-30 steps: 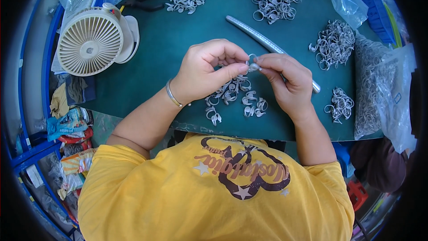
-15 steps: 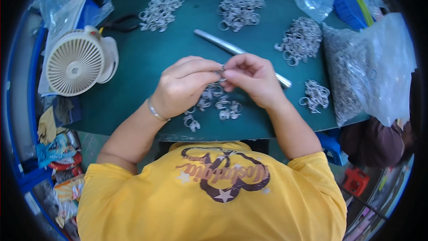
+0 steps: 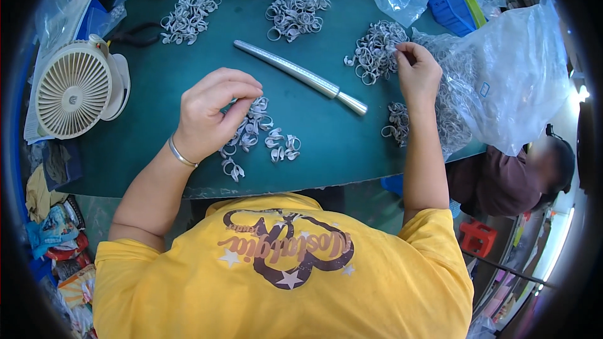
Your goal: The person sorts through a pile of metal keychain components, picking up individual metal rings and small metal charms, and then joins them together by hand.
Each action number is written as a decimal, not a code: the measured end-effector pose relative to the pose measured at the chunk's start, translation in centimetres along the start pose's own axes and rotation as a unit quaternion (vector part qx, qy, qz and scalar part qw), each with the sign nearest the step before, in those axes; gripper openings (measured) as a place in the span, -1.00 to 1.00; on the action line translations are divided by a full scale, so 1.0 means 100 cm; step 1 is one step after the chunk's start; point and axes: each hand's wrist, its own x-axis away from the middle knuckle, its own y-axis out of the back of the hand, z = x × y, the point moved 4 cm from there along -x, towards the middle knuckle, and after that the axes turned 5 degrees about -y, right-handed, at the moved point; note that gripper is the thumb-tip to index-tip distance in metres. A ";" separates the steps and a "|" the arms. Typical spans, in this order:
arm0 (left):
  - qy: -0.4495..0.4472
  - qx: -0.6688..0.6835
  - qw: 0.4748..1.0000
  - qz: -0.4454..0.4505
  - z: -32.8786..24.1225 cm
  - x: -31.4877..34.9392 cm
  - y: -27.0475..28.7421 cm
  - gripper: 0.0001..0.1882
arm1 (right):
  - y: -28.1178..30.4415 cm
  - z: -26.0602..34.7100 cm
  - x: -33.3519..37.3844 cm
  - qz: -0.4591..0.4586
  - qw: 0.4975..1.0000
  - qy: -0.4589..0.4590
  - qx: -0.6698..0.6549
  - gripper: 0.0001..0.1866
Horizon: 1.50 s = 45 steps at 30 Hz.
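Fan (image 3: 78,91) sits far left on the green table (image 3: 163,144). Left hand (image 3: 210,116) curls, fingertips pinching at the near ring pile (image 3: 254,135). Metal rod (image 3: 300,75) lies mid-table. Right hand (image 3: 418,72) pinches a ring at the far pile (image 3: 374,50), beside the plastic bag (image 3: 509,81).
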 end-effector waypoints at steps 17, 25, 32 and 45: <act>0.003 0.036 0.979 0.202 0.018 0.020 -0.027 -0.83 | -0.057 0.109 0.108 0.390 0.891 0.162 -0.168 -0.77; 0.149 0.074 0.960 0.224 0.020 0.016 -0.024 -0.69 | -0.073 0.123 0.080 0.412 0.885 0.149 -0.158 -0.87; 0.135 0.062 0.972 0.179 0.020 0.015 -0.022 -0.59 | -0.075 0.110 0.083 0.395 0.850 0.021 -0.349 -0.91; 0.112 0.120 0.986 0.041 0.015 0.009 -0.011 -0.83 | -0.078 0.111 0.090 0.378 0.815 -0.045 -0.437 -0.89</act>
